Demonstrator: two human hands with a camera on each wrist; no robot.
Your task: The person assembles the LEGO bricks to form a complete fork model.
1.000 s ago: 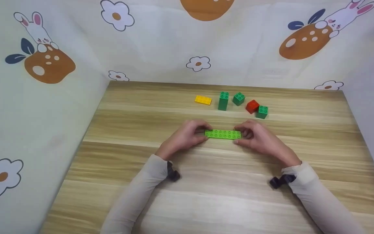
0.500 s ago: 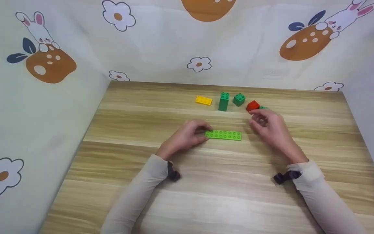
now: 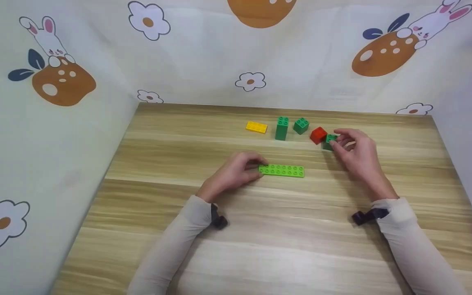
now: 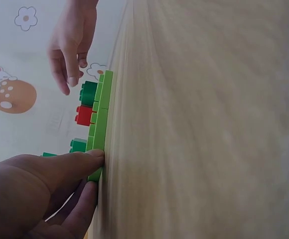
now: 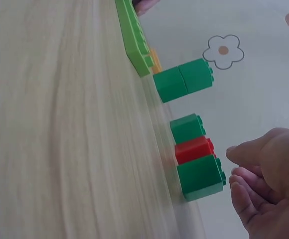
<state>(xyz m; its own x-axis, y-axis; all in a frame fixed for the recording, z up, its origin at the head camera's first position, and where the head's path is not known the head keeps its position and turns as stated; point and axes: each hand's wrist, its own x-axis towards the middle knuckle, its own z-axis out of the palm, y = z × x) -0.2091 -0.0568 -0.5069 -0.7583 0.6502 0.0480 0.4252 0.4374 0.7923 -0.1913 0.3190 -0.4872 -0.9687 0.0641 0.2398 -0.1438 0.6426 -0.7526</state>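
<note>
A long light-green studded strip [image 3: 282,170] lies on the table, its left end pinched between the thumb and fingers of my left hand [image 3: 236,171]. The left wrist view shows the strip [image 4: 101,117] made of two pieces end to end, with my left hand [image 4: 50,186] on its near end. My right hand [image 3: 359,155] is beside the right-hand green block [image 3: 329,142], fingers bent but apart. In the right wrist view a gap shows between my right hand [image 5: 271,179] and that green block [image 5: 201,178]. A red block [image 3: 318,135] stands against it.
Further left along the back are a small green block [image 3: 301,125], a tall green stack [image 3: 282,128] of two blocks and a flat yellow brick [image 3: 256,127]. A patterned cloth [image 3: 203,53] hangs behind the wooden table [image 3: 285,246] and at its sides.
My right hand has let go of the strip's right end and moved back and right to the green block. My left hand stays in place on the strip.
</note>
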